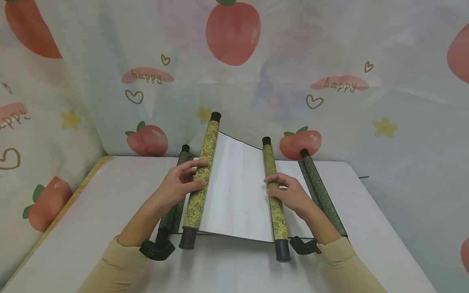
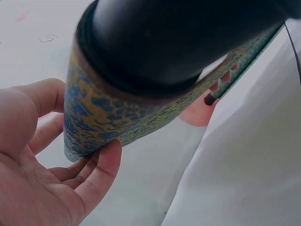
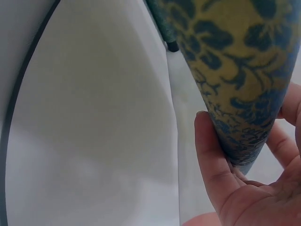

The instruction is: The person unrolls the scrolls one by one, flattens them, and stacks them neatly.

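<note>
A hanging scroll with yellow, dark-patterned rolls is partly unrolled, its white sheet [image 1: 236, 191] spanning between them. My left hand [image 1: 176, 181] grips the left roll [image 1: 200, 185], which tilts with its top to the right. Thumb and fingers of my right hand [image 1: 291, 193] hold the right roll [image 1: 277, 211] near its middle. Dark knobs cap both ends of each roll. In the left wrist view, the left fingers [image 2: 106, 165] curl round the patterned roll below a black end knob [image 2: 141, 42]. The right wrist view shows the right hand [image 3: 254, 195] around its roll [image 3: 235, 80].
Beneath the raised scroll, a second scroll lies spread on the white table [image 1: 110, 195]. Its dark green left roll [image 1: 168, 217] is partly covered by the left hand and yellow roll; its right roll [image 1: 326, 191] lies beyond the right hand. A fruit-printed curtain [image 1: 234, 97] hangs behind.
</note>
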A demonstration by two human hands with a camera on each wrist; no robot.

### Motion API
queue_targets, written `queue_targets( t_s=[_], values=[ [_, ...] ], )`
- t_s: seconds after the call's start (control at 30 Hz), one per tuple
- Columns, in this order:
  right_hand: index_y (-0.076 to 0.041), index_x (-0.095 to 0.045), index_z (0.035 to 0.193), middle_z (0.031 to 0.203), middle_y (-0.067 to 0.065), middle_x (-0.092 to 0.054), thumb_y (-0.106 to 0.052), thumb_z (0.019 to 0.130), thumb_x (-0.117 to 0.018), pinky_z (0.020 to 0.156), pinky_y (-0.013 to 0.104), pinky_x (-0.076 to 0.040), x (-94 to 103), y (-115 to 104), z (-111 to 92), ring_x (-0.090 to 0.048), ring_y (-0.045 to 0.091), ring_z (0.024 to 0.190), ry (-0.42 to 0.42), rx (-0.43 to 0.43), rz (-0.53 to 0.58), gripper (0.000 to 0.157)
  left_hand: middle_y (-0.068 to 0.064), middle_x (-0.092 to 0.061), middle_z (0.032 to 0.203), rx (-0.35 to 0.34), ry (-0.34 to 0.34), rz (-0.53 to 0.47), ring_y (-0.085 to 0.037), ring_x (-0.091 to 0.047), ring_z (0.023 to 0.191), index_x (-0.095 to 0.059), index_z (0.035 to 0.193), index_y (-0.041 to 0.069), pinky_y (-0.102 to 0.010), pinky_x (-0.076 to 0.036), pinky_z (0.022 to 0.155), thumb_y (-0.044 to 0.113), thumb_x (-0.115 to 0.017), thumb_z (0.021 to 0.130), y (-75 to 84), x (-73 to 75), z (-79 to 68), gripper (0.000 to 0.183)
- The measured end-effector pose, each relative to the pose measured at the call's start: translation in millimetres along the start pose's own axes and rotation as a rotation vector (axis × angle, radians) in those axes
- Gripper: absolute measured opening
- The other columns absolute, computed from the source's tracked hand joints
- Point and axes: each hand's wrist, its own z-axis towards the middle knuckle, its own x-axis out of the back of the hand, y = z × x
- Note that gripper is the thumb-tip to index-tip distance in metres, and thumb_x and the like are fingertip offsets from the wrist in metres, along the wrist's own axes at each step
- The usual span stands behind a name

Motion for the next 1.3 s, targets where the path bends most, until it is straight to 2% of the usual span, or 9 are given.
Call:
queue_targets(
  t_s=[0.1,0.27,0.33,0.53,0.8,1.0,1.3],
  values=[
    [-0.005,-0.064,0.122,0.133,0.015,-0.060,-0.011,0.094,-0.066,0.081,0.037,-0.048,1.0,2.1,1.1,-0.055,0.028,0.107,0.005,0.006,-0.007,0.029,-0.007,-0.049,0.148,-0.002,0.000,0.003,-0.033,-0.043,0.138,-0.054,0.143,0.019,-0.049,-0.043,0.102,0.014,-0.071,0.093,-0.9,0.0,0.5,0.053],
    [-0.007,-0.065,0.121,0.131,0.012,-0.061,-0.019,0.094,-0.071,0.095,0.042,-0.044,2.2,6.2,1.0,-0.052,0.028,0.120,-0.002,0.014,-0.006,0.031,-0.009,-0.046,0.151,-0.010,-0.002,0.004,-0.034,-0.039,0.141,-0.053,0.143,0.017,-0.051,-0.041,0.104,0.014,-0.070,0.093,-0.7,-0.1,0.6,0.053],
    [-0.007,-0.065,0.121,0.131,0.011,-0.061,-0.019,0.093,-0.071,0.096,0.042,-0.044,2.8,6.9,0.5,-0.051,0.027,0.122,0.001,0.010,-0.004,0.031,-0.010,-0.046,0.150,-0.007,-0.002,0.004,-0.034,-0.040,0.140,-0.053,0.143,0.017,-0.050,-0.042,0.103,0.013,-0.070,0.093,-0.5,0.4,0.3,0.054],
    [-0.006,-0.064,0.123,0.136,0.014,-0.058,-0.012,0.096,-0.065,0.084,0.038,-0.048,4.3,6.2,-1.7,-0.055,0.029,0.112,0.015,0.002,-0.008,0.028,-0.012,-0.047,0.149,-0.010,-0.001,0.000,-0.035,-0.044,0.136,-0.053,0.143,0.015,-0.046,-0.044,0.100,0.012,-0.071,0.093,-0.9,0.5,-0.3,0.054],
    [-0.008,-0.065,0.121,0.132,0.013,-0.060,-0.016,0.093,-0.070,0.086,0.038,-0.047,5.2,8.9,-2.9,-0.053,0.027,0.109,0.013,-0.026,-0.015,0.029,-0.009,-0.048,0.149,-0.003,0.002,0.015,-0.031,-0.042,0.139,-0.054,0.143,0.018,-0.044,-0.045,0.099,0.013,-0.070,0.093,-0.5,0.0,-1.5,0.053],
    [-0.008,-0.063,0.123,0.134,0.014,-0.057,-0.011,0.094,-0.064,0.078,0.037,-0.048,6.2,8.7,-2.2,-0.055,0.028,0.099,0.015,-0.040,-0.023,0.028,-0.008,-0.051,0.146,-0.008,0.007,0.010,-0.031,-0.047,0.133,-0.054,0.142,0.018,-0.041,-0.047,0.095,0.012,-0.070,0.093,0.5,1.5,-3.5,0.053],
    [-0.006,-0.062,0.123,0.130,0.016,-0.058,-0.017,0.094,-0.070,0.073,0.033,-0.049,5.5,9.5,-0.7,-0.054,0.025,0.088,-0.023,-0.033,-0.007,0.032,-0.008,-0.049,0.148,-0.011,0.015,0.010,-0.031,-0.042,0.138,-0.055,0.142,0.019,-0.048,-0.044,0.101,0.012,-0.070,0.092,-2.0,5.6,-4.5,0.052]
  ],
)
